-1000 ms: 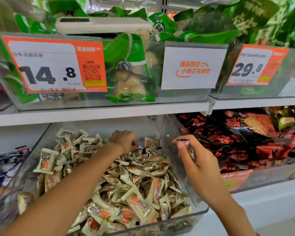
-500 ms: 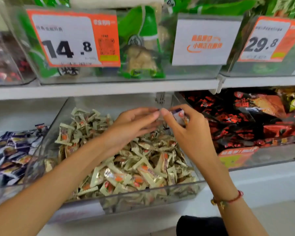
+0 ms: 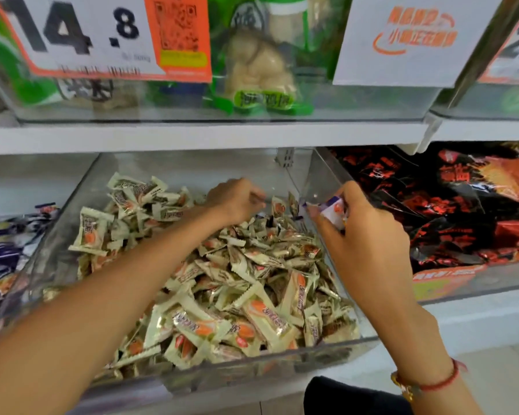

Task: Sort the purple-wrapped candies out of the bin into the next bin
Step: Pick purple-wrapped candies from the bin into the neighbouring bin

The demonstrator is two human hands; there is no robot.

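Note:
A clear bin (image 3: 61, 235) on the lower shelf is heaped with cream-wrapped candies (image 3: 252, 295). My right hand (image 3: 363, 244) is over the bin's right wall and pinches purple-wrapped candy (image 3: 332, 208) between thumb and fingers. My left hand (image 3: 235, 199) reaches to the back of the pile, its fingers curled down among the wrappers. What its fingertips touch is hidden. A few dark purple bits (image 3: 297, 217) show between the cream wrappers near the back right. The neighbouring bin of purple-wrapped candies (image 3: 0, 244) is at the far left.
To the right sits a bin of red-and-black snack packs (image 3: 450, 211). A white shelf edge (image 3: 192, 136) runs just above the hands, carrying bins of green packs and an orange price tag (image 3: 108, 34). My right wrist wears a red bracelet (image 3: 432, 381).
The hands, which met at the bin's back right half a second ago, have parted. The left went back into the pile, and the right still holds the purple candy. The camera moved closer.

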